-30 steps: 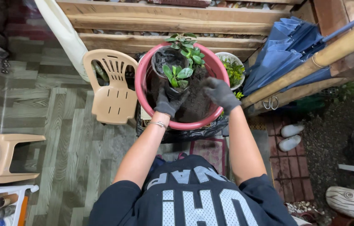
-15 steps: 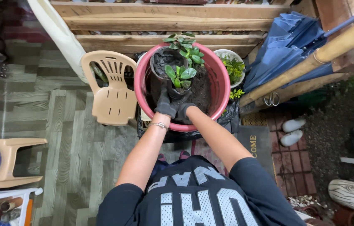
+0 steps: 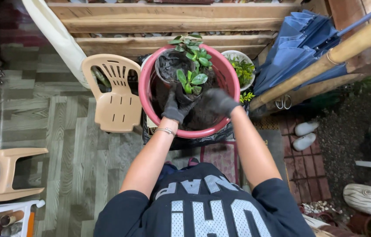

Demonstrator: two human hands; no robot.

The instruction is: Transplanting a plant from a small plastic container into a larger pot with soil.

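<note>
While both gloved hands work inside the red basin, the left hand is curled around the base of the small leafy plant, its fingers pressed into the dark soil at the stem; the right hand lies just beside it on the soil, fingers bent inward toward the same plant, though whether it grips anything I cannot tell, since it is blurred; a thin bracelet sits on the left wrist. That plant stands upright near the middle of the basin, with a black pot holding a second green plant just behind it against the far rim; the basin rests on a black sheet on the floor. To the left stands a beige plastic chair; to the right, a white pot of greenery touches the basin, and a folded blue umbrella leans beyond it; a pair of white shoes lies on the brick paving.
</note>
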